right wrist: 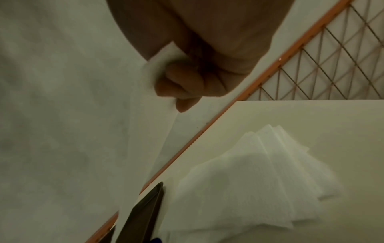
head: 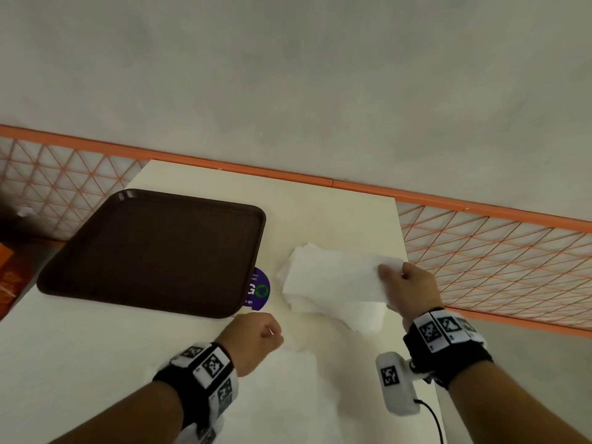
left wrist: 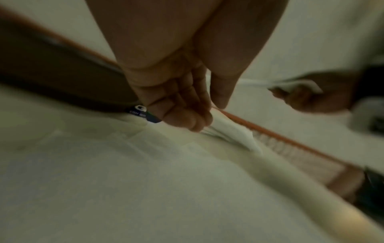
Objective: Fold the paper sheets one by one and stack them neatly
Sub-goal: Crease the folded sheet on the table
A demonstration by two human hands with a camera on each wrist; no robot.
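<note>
My right hand (head: 394,277) pinches the right edge of a white paper sheet (head: 336,283) and holds it lifted over a loose pile of white sheets (right wrist: 259,172) on the cream table (head: 320,213). In the right wrist view the right hand (right wrist: 176,82) has its fingers curled round a corner of that sheet (right wrist: 149,72). Lower and to the left, my left hand (head: 269,334) sits close to the table with its fingers curled. The blurred left wrist view shows the left hand (left wrist: 193,121) pinching a piece of white paper (left wrist: 230,131). A pale sheet (head: 288,395) lies flat between my arms.
An empty dark brown tray (head: 153,251) lies on the table's left half, partly over a round purple sticker (head: 259,290). An orange rail with a mesh panel (head: 496,251) runs behind and to the right of the table. The table's right edge is just beyond my right hand.
</note>
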